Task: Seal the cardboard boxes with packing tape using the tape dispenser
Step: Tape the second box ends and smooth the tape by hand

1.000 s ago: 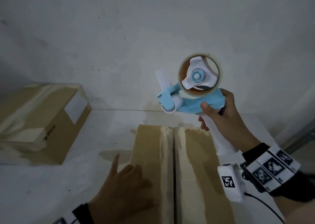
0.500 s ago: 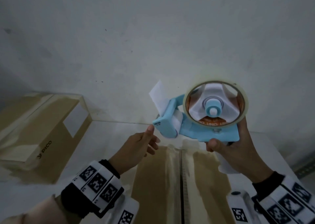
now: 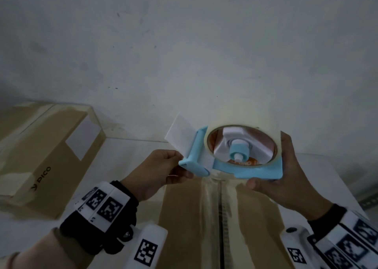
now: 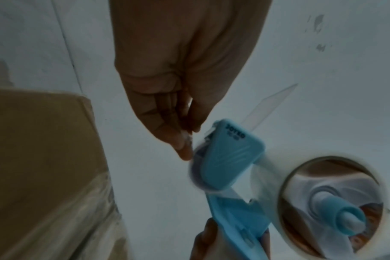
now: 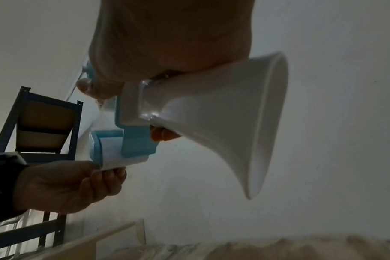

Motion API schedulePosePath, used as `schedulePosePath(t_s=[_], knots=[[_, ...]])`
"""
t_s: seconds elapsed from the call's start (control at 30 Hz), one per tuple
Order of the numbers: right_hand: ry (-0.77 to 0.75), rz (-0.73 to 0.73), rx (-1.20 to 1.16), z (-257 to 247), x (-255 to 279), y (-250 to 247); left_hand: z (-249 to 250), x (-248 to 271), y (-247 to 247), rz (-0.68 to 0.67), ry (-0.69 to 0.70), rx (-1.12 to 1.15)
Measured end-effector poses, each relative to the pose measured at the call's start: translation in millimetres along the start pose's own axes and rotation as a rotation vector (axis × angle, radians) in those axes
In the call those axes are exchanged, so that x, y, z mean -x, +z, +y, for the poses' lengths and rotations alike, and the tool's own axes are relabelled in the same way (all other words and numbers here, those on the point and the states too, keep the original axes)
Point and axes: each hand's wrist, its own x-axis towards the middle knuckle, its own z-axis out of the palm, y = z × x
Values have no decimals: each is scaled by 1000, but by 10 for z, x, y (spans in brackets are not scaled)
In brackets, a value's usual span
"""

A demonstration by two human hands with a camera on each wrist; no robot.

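A white table (image 3: 126, 158) stands against a pale wall and carries two cardboard boxes. The larger-looking box (image 3: 192, 223) lies right in front of the person, its two brown top flaps meeting along a dark centre seam with glossy pale strips beside it. A second box (image 3: 41, 162), brown with a white label and the printed word "PICO" on its side, sits at the table's left edge, well apart from the first.

Above the near box's far end, off the table, is the tape dispenser (image 3: 235, 162): a light-blue plastic frame with a white flared handle (image 5: 223, 112), a white hub with a blue centre pin, and a clear roll of packing tape (image 3: 274, 146) on a brown core with orange print. At its front a blue head marked "JOYKO" (image 4: 232, 151) carries a white roller, and a translucent flat guard plate (image 3: 180, 133) juts up and left.

The right hand (image 3: 286, 182) is wrapped round the handle, thumb along the frame's lower edge. The left hand (image 3: 157, 172) has thumb and forefinger pressed together at the dispenser's head, apparently nipping the loose tape end, though the blur makes the film itself hard to see.

A dark metal shelf (image 5: 33, 133) shows in the right wrist view.
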Motion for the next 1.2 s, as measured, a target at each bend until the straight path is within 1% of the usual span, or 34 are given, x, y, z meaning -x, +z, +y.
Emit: schedulePosePath(t_s=[0.17, 0.4, 0.53, 0.6, 0.7, 0.77, 0.93, 1.0, 1.07, 1.2], knots=[[-14, -36, 16, -34, -46, -38, 30, -27, -11, -16, -35, -5], [-24, -93, 70, -75, -113, -78, 64, -53, -1, 38, 44, -83], [20, -121, 141, -54, -174, -112, 27, -101, 13, 54, 78, -116], [52, -139, 177, -33, -192, -179, -13, -159, -35, 78, 55, -133], [107, -161, 221, 39, -139, -311, -123, -218, -214, 171, 18, -140], [154, -183, 254, 104, -99, -365, -207, -242, -277, 181, 5, -186], [238, -205, 277, 241, -199, -303, -281, -338, -341, 229, 37, -193], [269, -253, 278, 243, -280, -275, -286, -369, -394, 233, 30, -186], [283, -304, 294, 274, -348, -253, -319, -382, -424, 229, 24, -192], [310, -318, 303, 342, -400, -195, -428, -374, -446, 238, 14, -180]])
